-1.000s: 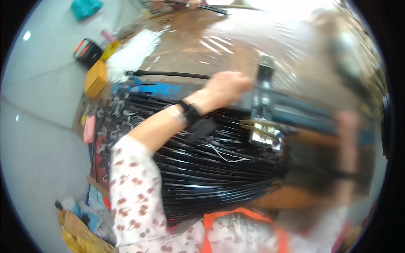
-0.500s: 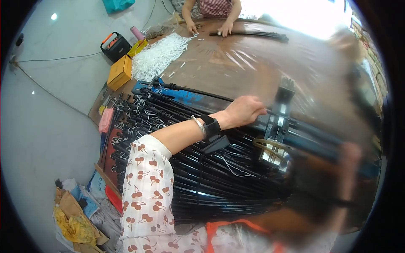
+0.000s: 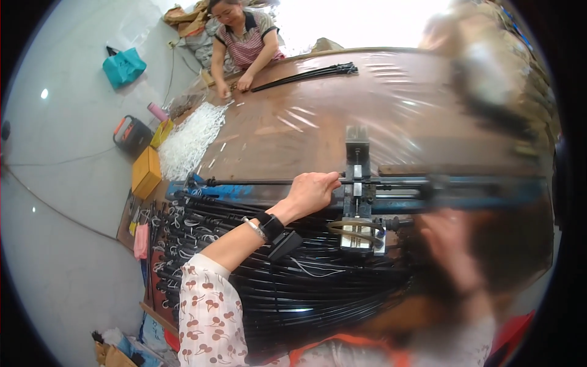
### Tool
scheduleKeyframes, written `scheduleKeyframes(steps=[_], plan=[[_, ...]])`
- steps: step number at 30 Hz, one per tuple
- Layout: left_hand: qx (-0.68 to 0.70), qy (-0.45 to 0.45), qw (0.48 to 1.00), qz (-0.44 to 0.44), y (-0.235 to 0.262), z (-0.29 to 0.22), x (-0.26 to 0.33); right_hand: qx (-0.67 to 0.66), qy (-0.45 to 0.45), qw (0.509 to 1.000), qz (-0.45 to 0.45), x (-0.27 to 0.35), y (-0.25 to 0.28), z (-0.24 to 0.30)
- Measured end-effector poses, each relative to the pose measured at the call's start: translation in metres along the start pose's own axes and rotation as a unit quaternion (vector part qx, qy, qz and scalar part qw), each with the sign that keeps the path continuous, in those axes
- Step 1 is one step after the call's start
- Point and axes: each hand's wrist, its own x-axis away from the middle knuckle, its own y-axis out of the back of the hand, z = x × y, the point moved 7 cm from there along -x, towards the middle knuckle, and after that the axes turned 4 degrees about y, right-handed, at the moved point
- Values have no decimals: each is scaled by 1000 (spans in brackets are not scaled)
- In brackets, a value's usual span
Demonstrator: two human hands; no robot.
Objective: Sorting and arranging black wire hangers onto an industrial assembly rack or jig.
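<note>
My left hand [image 3: 310, 194] is closed round a thin black rod [image 3: 254, 182], just left of a metal clamping fixture [image 3: 358, 205]. The rod lies level across the bench, its left end near a blue support [image 3: 229, 190], and its right end runs into the fixture. My right hand [image 3: 449, 235] is smeared by motion below the blue rail [image 3: 477, 199] of the device; its fingers cannot be made out. Under my left forearm lies a large heap of black rods [image 3: 293, 306], many with white cord loops at their left ends.
Across the table, a co-worker [image 3: 251, 49] handles small pieces beside a bundle of black rods [image 3: 306, 77]. A heap of white pieces [image 3: 192, 140] lies at left, near a yellow box [image 3: 146, 172] and a black speaker [image 3: 132, 136]. Another person [image 3: 489, 67] is blurred at far right.
The view has tilted up and turned, showing more of the co-worker. My left hand stays at the rod beside the fixture. My right hand has moved inward from the right, toward the fixture.
</note>
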Motion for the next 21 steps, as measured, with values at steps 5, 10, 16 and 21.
scheduleKeyframes(steps=[5, 10, 16, 21], plan=[[25, -4, 1000, 17, -2, -2, 5, -73, -32, 995, 51, -6, -40, -4], [28, 3, 999, 29, -1, -6, 14, -250, -57, 963, 79, 6, -49, 11], [-52, -112, 989, -77, -4, -1, 4, -291, -164, 930, 155, 0, -89, -30], [-135, -190, 967, -101, 26, 63, -12, 4, -76, 989, 124, 34, -78, -27]])
